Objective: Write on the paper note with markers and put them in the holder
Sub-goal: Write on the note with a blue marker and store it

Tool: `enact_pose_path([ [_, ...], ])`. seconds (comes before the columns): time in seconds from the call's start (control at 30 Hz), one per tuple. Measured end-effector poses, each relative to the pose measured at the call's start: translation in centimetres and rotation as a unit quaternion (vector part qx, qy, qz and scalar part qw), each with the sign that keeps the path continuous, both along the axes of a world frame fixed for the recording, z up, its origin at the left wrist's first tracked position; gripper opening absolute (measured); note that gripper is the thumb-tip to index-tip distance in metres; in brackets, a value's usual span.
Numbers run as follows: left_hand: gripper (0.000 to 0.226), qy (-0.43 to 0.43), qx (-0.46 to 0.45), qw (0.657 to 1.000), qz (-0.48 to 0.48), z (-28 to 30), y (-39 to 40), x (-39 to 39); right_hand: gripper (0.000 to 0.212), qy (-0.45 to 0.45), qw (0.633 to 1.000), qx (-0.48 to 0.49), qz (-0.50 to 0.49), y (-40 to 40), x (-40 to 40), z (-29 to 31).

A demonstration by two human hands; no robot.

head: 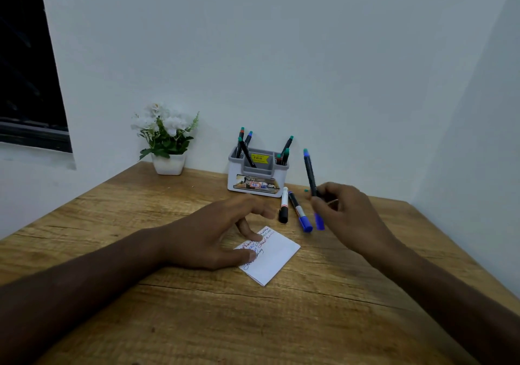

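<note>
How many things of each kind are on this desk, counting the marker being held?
Markers: 9 (6 in the holder, 2 lying on the table, 1 in the right hand)
Holder: 1
Paper note: 1
Potted flower plant: 1
Total: 12

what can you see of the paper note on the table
The paper note is a small white sheet, apparently folded, with layered edges at its near corner. It lies flat on the wooden table, turned cornerwise to the viewer, in front of the marker holder. Several lines of handwriting in red and blue ink cover its left part; the right part is blank. The left hand rests on its left edge, fingertips on the writing.
</note>
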State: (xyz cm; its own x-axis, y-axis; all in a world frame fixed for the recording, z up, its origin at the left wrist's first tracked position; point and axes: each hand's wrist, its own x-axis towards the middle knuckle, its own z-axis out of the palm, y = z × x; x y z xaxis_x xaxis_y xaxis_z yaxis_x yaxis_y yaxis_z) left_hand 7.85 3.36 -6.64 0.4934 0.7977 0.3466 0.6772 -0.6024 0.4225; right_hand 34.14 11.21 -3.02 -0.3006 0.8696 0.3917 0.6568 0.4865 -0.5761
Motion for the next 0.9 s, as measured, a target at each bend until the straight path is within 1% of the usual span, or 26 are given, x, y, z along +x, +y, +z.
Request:
enact_pose_path([
  [0.03, 0.062, 0.001, 0.002, 1.000, 0.010, 0.0, 0.0, 0.1, 0.006, 0.077, 0.995, -0.042, 0.044, -0.8, -0.4, 0.2],
  [0.07, 0.062, 0.000, 0.004, 1.000, 0.021, 0.0, 0.0, 0.3, 0.006, 0.131, 0.984, -0.083, 0.090, -1.6, -0.8, 0.1],
  [0.1, 0.062, 0.000, 0.007, 0.999, 0.032, 0.1, 0.0, 0.5, 0.008, 0.167, 0.970, -0.117, 0.131, -2.1, -1.2, -0.3],
  [0.17, 0.056, 0.031, 0.040, 0.997, 0.051, 0.2, -0.2, 0.9, 0.013, 0.204, 0.950, -0.158, 0.175, -2.9, -1.8, -1.4],
  [0.23, 0.044, 0.089, 0.094, 0.990, 0.059, 0.3, -0.2, 1.4, 0.017, 0.237, 0.935, -0.184, 0.190, -3.2, -2.2, -2.2],
  [0.27, 0.039, 0.107, 0.105, 0.987, 0.063, 0.2, -0.2, 1.5, 0.019, 0.258, 0.925, -0.195, 0.200, -3.2, -2.3, -2.6],
  [0.37, 0.034, 0.100, 0.107, 0.985, 0.091, -0.1, 0.3, 1.4, 0.032, 0.322, 0.886, -0.238, 0.233, -3.0, -2.5, -2.9],
  [0.43, 0.037, 0.084, 0.110, 0.986, 0.092, -0.3, 0.6, 1.1, 0.033, 0.353, 0.858, -0.272, 0.256, -3.1, -2.7, -3.0],
  [0.5, 0.045, 0.073, 0.092, 0.989, 0.086, -0.6, 0.8, 0.8, 0.031, 0.375, 0.835, -0.303, 0.264, -3.2, -3.0, -3.1],
  [0.57, 0.059, 0.062, 0.074, 0.992, 0.087, -0.8, 0.9, 0.5, 0.030, 0.384, 0.825, -0.317, 0.266, -3.4, -3.1, -3.1],
  [0.63, 0.067, 0.056, 0.068, 0.992, 0.092, -0.9, 1.0, 0.2, 0.028, 0.390, 0.818, -0.323, 0.272, -3.5, -3.2, -2.9],
  [0.67, 0.066, 0.055, 0.064, 0.992, 0.097, -1.0, 1.1, 0.1, 0.028, 0.390, 0.815, -0.328, 0.274, -3.6, -3.3, -2.8],
  [0.73, 0.051, 0.051, 0.056, 0.991, 0.113, -1.1, 1.1, -0.1, 0.028, 0.400, 0.806, -0.339, 0.276, -3.4, -3.3, -2.7],
  [0.77, 0.043, 0.051, 0.049, 0.990, 0.118, -1.0, 1.1, -0.1, 0.027, 0.417, 0.791, -0.350, 0.277, -3.3, -3.1, -2.7],
  [0.8, 0.039, 0.051, 0.039, 0.991, 0.120, -0.9, 1.1, 0.0, 0.027, 0.442, 0.769, -0.369, 0.277, -3.1, -2.9, -2.6],
  [0.83, 0.039, 0.054, 0.032, 0.991, 0.119, -0.8, 1.0, 0.0, 0.027, 0.463, 0.748, -0.386, 0.279, -3.0, -2.8, -2.4],
  [0.87, 0.042, 0.059, 0.032, 0.991, 0.115, -0.7, 1.1, 0.0, 0.028, 0.473, 0.736, -0.393, 0.282, -2.8, -2.6, -2.4],
  [0.9, 0.047, 0.066, 0.037, 0.991, 0.109, -0.7, 1.1, 0.0, 0.030, 0.476, 0.736, -0.390, 0.284, -2.6, -2.5, -2.4],
])
